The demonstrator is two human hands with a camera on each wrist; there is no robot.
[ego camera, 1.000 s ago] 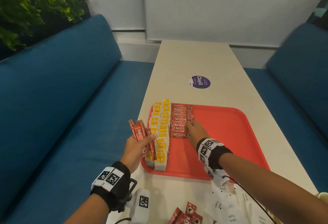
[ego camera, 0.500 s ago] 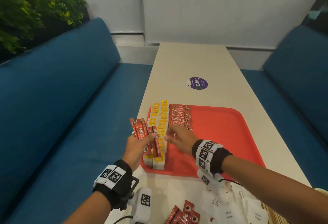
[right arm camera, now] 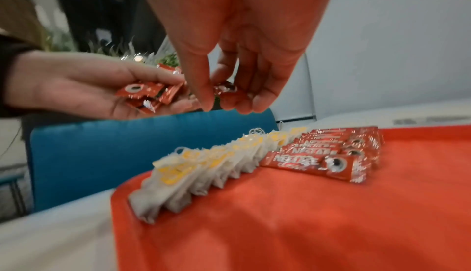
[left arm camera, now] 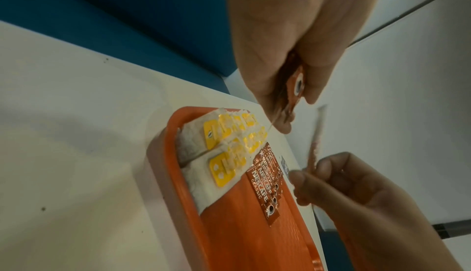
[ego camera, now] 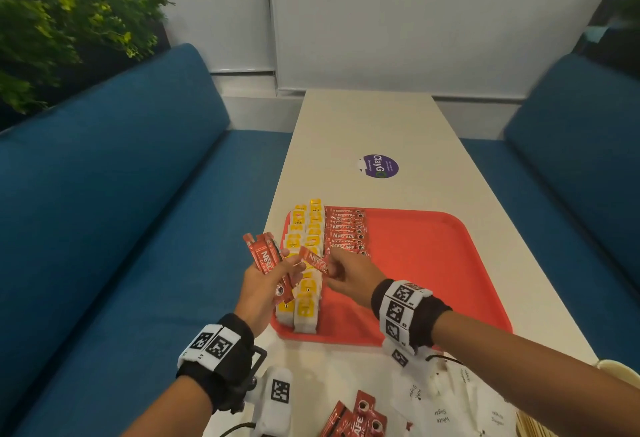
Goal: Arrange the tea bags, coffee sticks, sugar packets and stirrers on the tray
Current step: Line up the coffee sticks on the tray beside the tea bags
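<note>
Right hand (ego camera: 349, 272) pinches one coffee stick (ego camera: 314, 262) by its end between thumb and fingertips; the stick is in the air above the near-left part of the tray (ego camera: 433, 263), its long axis running roughly left to right, tilted, free end toward the left hand (ego camera: 266, 284). Left hand grips a fanned bundle of spare sticks (ego camera: 264, 254), fingers curled round them, held just off the tray's left edge over the counter (ego camera: 363, 124). The row of laid coffee sticks (ego camera: 346, 230) lies just beyond the right hand, toward the tray's far-left corner, each stick lengthwise across the tray, stacked front to back beside the tea bags (ego camera: 306, 263) along the left edge. The right hand is plainly the nearer to the row's near end; judged, the coming move is a short carry forward and down, with the stick turned level to match the others. Against the frame half a second back: the right hand then reached bare toward the bundle; now it has a stick drawn clear. A second back it rested on the row. Sugar packets (ego camera: 446, 409) and more sticks wait on the counter's near edge.
</note>
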